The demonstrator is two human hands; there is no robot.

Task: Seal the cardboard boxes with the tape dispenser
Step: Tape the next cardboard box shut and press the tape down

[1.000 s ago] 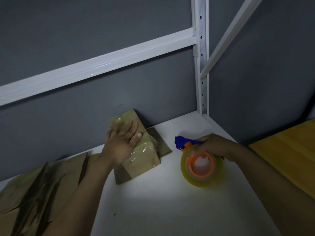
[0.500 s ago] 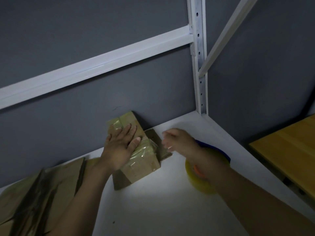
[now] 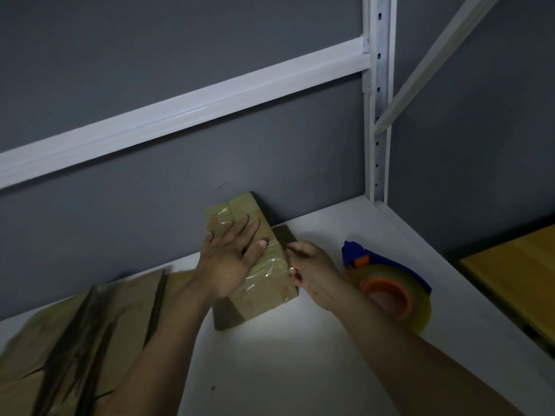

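While both hands were at the box: the small brown cardboard box lay at the centre of the frame on the white shelf board, its far end against the grey wall.
Left hand: the left hand lay flat on the box's top, its fingers straight and spread wide, pressing down and holding nothing.
Right hand: the right hand sat at the box's right edge with its fingers curled against the side; whether they pinched a tape end or only rubbed it down could not be told.
Tape dispenser: the blue and orange tape dispenser with its roll of clear tape lay on the shelf board just right of the right hand, with no fingers on it.
Done: glossy bands of clear tape already crossed the box's top, so this box looked sealed or nearly so, with the tape probably being smoothed.
Left: flattened brown cardboard pieces lay untaped in the lower left of the frame; more boxes probably remained, though their number was unclear.
Writing: no brand, label or lettering could be read on the box, the dispenser or the tape in the dim light.
Surroundings: a white metal rack post stood at the upper right, and a yellow wooden board showed at the right edge.
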